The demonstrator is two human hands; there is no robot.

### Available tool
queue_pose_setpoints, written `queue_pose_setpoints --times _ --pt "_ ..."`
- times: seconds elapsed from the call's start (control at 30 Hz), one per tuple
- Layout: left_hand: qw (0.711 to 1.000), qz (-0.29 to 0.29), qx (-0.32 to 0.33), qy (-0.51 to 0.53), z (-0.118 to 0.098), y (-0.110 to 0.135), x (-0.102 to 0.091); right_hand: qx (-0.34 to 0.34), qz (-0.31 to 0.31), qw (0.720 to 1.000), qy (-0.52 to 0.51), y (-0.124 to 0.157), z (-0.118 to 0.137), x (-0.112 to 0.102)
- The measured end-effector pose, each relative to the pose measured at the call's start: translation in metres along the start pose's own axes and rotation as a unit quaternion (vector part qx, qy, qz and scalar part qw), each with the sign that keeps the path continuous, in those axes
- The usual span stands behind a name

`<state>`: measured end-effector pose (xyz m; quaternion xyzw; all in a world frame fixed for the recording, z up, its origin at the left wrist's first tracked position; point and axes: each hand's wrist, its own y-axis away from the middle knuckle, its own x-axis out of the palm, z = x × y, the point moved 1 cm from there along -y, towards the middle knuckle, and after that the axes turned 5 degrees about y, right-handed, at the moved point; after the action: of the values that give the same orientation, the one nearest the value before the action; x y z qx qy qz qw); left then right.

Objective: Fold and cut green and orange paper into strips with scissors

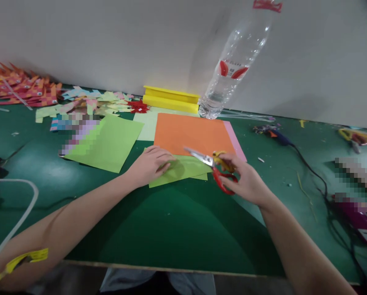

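My right hand [248, 178] grips a pair of scissors [206, 159] by its red and yellow handle loops. The blades point left over the lower edge of an orange sheet of paper [192, 133] and look nearly closed. My left hand [152, 166] is at the left end of a light green piece of paper [186, 168], fingers and thumb curled together on it. That piece lies in front of the orange sheet, partly over another green one. A pink sheet [235, 141] shows from under the orange one. Left of my left hand lies a larger green sheet [118, 141].
A tilted water bottle [229, 73] leans on the wall behind the papers, beside folded yellow paper [171, 99]. Paper scraps [106, 100] and red-orange folded paper figures [23, 86] fill the back left. A black cable [309, 164] and a purple device [358, 219] lie right.
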<state>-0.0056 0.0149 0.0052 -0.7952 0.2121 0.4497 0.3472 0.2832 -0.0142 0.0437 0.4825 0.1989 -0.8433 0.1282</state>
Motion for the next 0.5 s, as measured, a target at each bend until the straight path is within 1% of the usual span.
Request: queue_pose_setpoints --times 0.03,0.07,0.1,0.13,0.2,0.3,0.37,0.43,0.5 --pt "1.000 0.005 0.003 -0.015 -0.002 0.001 -0.001 0.034 -0.057 0.997 0.028 -0.002 -0.006 0.001" --pt "0.999 0.012 0.010 -0.028 -0.005 0.002 -0.002 0.077 -0.114 0.988 0.063 -0.003 -0.013 0.002" --pt "0.999 0.021 0.019 -0.038 -0.008 0.003 -0.003 0.113 -0.160 0.976 0.094 -0.004 -0.020 0.003" --pt "0.998 0.031 0.030 -0.046 -0.012 0.004 -0.003 0.147 -0.183 0.965 0.113 -0.004 -0.028 0.005" --pt "0.996 0.054 0.044 -0.059 -0.017 0.005 -0.002 0.175 -0.187 0.959 0.119 -0.005 -0.043 0.010" --pt "0.992 0.080 0.047 -0.080 -0.022 0.005 -0.001 0.164 -0.169 0.963 0.129 -0.005 -0.061 0.016" --pt "0.990 0.084 0.053 -0.101 -0.023 0.005 0.000 0.154 -0.154 0.965 0.144 -0.005 -0.065 0.019" --pt "0.987 0.080 0.066 -0.124 -0.023 0.005 0.000 0.169 -0.144 0.961 0.167 -0.004 -0.064 0.022" --pt "0.983 0.069 0.084 -0.145 -0.023 0.005 -0.001 0.187 -0.149 0.952 0.192 -0.003 -0.061 0.023"
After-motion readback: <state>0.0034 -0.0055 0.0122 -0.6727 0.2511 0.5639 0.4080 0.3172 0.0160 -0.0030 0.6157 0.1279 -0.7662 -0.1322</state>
